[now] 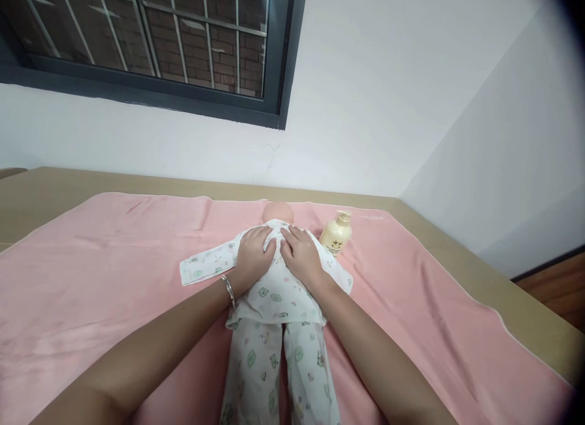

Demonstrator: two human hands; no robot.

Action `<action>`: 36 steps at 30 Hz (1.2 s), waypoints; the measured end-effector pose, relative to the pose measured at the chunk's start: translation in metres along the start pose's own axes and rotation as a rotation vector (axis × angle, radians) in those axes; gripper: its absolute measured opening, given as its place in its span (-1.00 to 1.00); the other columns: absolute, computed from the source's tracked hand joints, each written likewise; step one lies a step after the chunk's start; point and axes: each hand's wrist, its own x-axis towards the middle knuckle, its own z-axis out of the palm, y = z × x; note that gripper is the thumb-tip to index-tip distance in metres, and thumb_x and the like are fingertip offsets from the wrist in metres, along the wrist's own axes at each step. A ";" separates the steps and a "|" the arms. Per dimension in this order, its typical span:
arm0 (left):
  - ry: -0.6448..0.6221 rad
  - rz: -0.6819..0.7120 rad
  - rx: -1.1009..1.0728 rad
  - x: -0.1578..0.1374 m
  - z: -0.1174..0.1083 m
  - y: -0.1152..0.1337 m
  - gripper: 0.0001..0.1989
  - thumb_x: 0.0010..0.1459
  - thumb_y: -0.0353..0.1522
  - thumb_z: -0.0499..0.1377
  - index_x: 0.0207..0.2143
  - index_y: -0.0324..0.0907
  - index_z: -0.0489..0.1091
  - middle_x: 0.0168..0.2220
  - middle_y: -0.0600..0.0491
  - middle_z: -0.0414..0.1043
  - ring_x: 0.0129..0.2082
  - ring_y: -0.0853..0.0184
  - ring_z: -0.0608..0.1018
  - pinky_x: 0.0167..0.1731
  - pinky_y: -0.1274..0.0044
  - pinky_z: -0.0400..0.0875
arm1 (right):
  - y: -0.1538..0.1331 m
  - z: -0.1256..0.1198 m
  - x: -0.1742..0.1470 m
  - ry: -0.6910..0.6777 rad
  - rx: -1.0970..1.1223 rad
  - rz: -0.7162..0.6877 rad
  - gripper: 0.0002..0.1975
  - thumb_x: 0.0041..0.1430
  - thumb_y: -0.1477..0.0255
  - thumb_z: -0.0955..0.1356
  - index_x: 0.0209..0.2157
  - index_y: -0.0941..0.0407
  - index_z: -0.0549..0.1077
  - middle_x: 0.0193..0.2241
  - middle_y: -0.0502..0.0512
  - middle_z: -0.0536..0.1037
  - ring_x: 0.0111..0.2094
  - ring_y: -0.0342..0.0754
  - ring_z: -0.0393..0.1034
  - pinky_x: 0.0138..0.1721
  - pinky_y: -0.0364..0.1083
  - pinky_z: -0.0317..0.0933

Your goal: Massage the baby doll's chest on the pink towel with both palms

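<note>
A baby doll (278, 300) lies stretched out on a pink cloth, dressed in a white top and trousers with small green and brown prints. Its bald head (278, 213) points toward the wall, and no face shows. My left hand (253, 254) rests flat on the left side of the doll's upper body, thumb held away from the fingers; a silver bangle (228, 291) circles that wrist. On the other side, my right hand (301, 254) also lies flat with fingers extended. Just beyond it stands a cream pump bottle (337, 233), close to the doll's right-hand sleeve.
The pink cloth (137, 254) covers most of a tan tabletop (59, 184), with a few wrinkles. A white wall (351, 108) rises behind, holding a dark-framed window (278, 65) with bars. Another wall stands at the right, with brown wood (557, 285) low at the edge.
</note>
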 end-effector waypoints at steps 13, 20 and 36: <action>-0.009 -0.082 0.083 -0.001 -0.004 0.005 -0.74 0.21 -0.34 0.04 -0.10 -0.18 0.42 -0.14 -0.08 0.47 -0.08 0.13 0.46 -0.03 0.28 0.37 | -0.005 0.001 -0.004 0.027 -0.020 0.150 -0.58 0.28 0.29 0.20 0.10 0.12 0.39 0.11 0.18 0.42 0.15 0.10 0.26 0.12 0.05 0.17; -0.103 0.089 0.015 0.003 0.000 -0.003 -0.67 0.28 -0.36 -0.06 0.01 -0.18 0.38 0.04 -0.07 0.44 0.07 0.19 0.44 0.13 0.25 0.29 | 0.002 0.001 0.001 -0.050 0.025 0.003 -0.57 0.33 0.37 0.15 0.17 0.10 0.32 0.18 0.19 0.33 0.22 0.11 0.17 0.21 0.16 0.03; -0.094 -0.022 0.020 0.003 0.004 -0.004 -0.62 0.32 -0.34 -0.12 0.06 -0.20 0.35 0.08 -0.07 0.42 0.09 0.18 0.42 0.15 0.23 0.25 | 0.003 0.001 0.001 -0.045 0.140 0.096 -0.55 0.38 0.35 0.09 0.17 0.14 0.33 0.20 0.12 0.31 0.28 0.05 0.08 0.26 0.13 0.00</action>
